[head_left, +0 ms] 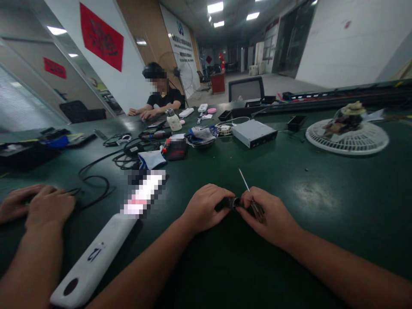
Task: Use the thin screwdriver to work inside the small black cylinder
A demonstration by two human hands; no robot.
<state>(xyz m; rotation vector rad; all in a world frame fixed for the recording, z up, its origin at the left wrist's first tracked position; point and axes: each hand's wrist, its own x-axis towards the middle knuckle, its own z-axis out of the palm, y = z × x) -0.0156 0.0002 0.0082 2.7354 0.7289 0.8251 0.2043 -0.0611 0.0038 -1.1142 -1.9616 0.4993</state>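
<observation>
Toward the near edge of the table [280, 171], the left grip [206, 207] is closed on a small black part [233, 203], the right grip [277, 216] on a screwdriver [257, 211], its tip away; what is finished cannot be told

Tabletop [283, 180]: smooth, glossy green. Disc drive [254, 132]: matt grey metal. Slotted disc [347, 136]: white plastic.

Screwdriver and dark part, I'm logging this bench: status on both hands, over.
Left hand gripping dark part. Right hand holding screwdriver, tip clear of the part, fingertips against it. White device off to the left, looks out of the way.
</observation>
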